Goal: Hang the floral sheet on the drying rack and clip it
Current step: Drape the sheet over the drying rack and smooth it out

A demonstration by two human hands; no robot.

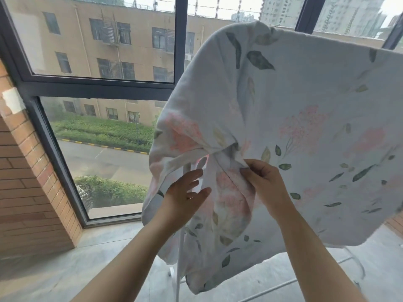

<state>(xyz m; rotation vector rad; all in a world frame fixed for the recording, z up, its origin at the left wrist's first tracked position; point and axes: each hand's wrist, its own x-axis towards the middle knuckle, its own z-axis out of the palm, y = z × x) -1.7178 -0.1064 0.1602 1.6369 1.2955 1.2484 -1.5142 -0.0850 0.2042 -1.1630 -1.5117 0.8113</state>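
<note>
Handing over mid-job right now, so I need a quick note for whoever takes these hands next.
Left hand: open, fingers straight, by the bunched left end of the floral sheet; contact unclear.
Right hand: pinches a fold of the sheet near the twist.
Sheet: draped over the drying rack, right part hanging flat, left end twisted and bunched.
Done: sheet is up on the rack.
Left: untwist and spread the left end, then clip it. No clip is in view.
</note>
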